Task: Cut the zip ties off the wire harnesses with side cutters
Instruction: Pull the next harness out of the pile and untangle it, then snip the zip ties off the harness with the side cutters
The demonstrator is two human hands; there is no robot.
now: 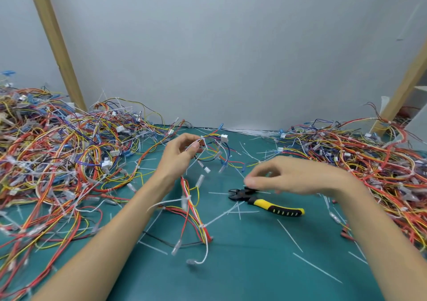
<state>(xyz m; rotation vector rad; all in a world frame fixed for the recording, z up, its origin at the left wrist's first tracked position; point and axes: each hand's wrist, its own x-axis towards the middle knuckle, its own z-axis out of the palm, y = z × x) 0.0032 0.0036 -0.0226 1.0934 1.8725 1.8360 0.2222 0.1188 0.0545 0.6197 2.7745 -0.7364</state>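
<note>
Fingers of the left hand (pixel 181 151) pinch the top of a multicoloured wire harness with white zip ties (pixel 187 192), which trails down onto the teal surface (pixel 254 273). The blurred right hand (pixel 291 177) hovers, its grip loosely curled and empty, just above yellow-handled black side cutters (pixel 265 202) lying flat. Tangled wire piles (pixel 57 150) flank both sides.
</note>
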